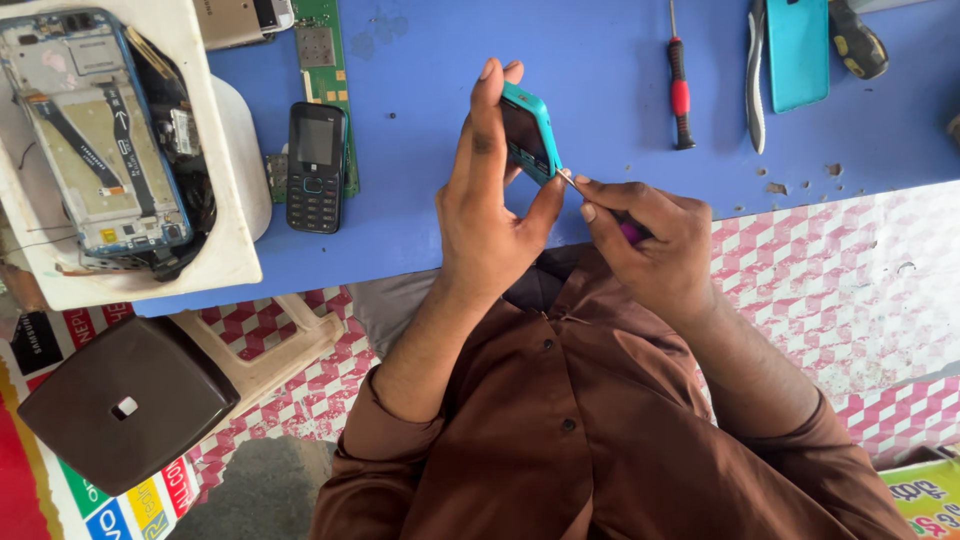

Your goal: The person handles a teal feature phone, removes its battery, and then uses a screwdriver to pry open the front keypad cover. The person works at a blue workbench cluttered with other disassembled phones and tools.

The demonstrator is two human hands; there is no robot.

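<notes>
My left hand (pixel 492 190) holds a small teal phone (pixel 530 130) upright above the blue table (pixel 420 200), thumb and fingers pinching its sides. My right hand (pixel 650 245) grips a thin screwdriver with a purple handle (pixel 632 232). Its metal tip (pixel 567 178) touches the phone's lower edge. Both arms wear brown sleeves.
A black keypad phone (pixel 316 165) lies on a green circuit board (pixel 325 60). A white tray (pixel 225 255) at left holds an opened smartphone (pixel 95 130). A red-handled screwdriver (pixel 680 90), tweezers (pixel 757 80) and a teal back cover (pixel 797 50) lie at the far right. A brown stool (pixel 130 400) stands below.
</notes>
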